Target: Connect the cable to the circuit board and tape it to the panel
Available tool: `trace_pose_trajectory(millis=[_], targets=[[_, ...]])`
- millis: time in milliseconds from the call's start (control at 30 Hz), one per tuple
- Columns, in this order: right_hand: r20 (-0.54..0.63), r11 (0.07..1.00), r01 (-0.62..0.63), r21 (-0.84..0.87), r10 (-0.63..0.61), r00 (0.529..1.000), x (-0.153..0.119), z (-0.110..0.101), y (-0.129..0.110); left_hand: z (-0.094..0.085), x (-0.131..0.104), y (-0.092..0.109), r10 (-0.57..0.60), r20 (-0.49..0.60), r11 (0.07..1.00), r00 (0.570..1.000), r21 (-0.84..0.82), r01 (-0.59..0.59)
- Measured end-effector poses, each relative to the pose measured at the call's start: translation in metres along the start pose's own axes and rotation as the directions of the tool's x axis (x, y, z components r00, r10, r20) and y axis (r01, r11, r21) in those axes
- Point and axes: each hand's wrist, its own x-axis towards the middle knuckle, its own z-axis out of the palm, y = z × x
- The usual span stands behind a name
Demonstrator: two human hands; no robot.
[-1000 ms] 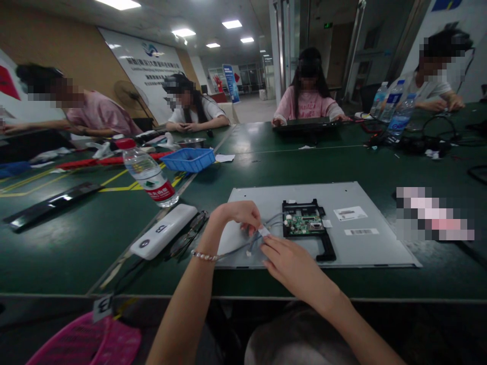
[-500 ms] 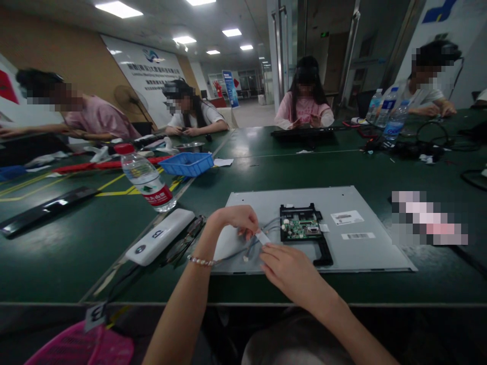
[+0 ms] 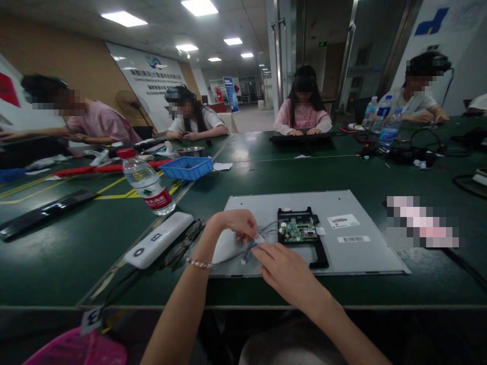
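A grey metal display panel lies flat on the table before me. Fixed on its back is a black plastic bracket holding a green circuit board. Thin grey cables run from the board towards the left. Over these cables, a short whitish strip of tape stretches between my hands. My left hand, a beaded bracelet at its wrist, pinches the far end with curled fingers. My right hand has its fingertips closed on the near end, hiding part of the cables.
Left of the panel are folded glasses, a white power bank and a water bottle. A blue tray stands farther back. On the right lies a pixelated object with a black cable. Several people sit around the table.
Both hands have shifted slightly, and the tape strip is now lower and closer to the cables. Across the table, a person's hands have come down onto a black object. My view has tilted slightly.
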Motion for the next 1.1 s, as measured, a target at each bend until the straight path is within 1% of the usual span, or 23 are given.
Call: trace_pose_trajectory(millis=[267,433,633,833,1100], targets=[[0.014,0.999,-0.011,-0.040,0.012,1.000,0.003,0.007,-0.001,0.001,-0.007,0.008,-0.042,-0.025,0.998,0.999,0.056,0.044],[0.008,0.999,-0.014,-0.036,0.015,1.000,0.003,0.008,-0.002,0.001,-0.009,0.008,-0.022,-0.030,0.998,0.999,0.064,0.024],[-0.010,0.999,-0.008,-0.052,0.007,1.000,0.002,0.009,-0.001,0.003,-0.011,0.009,-0.005,-0.039,1.000,0.999,0.027,0.006],[-0.006,1.000,0.010,-0.027,-0.010,1.000,0.002,0.012,0.001,0.003,-0.010,0.010,-0.018,-0.050,0.998,0.999,0.057,0.021],[-0.016,1.000,0.022,0.002,-0.022,1.000,-0.001,0.011,0.001,0.003,-0.008,0.003,0.008,-0.024,1.000,1.000,-0.014,-0.008]])
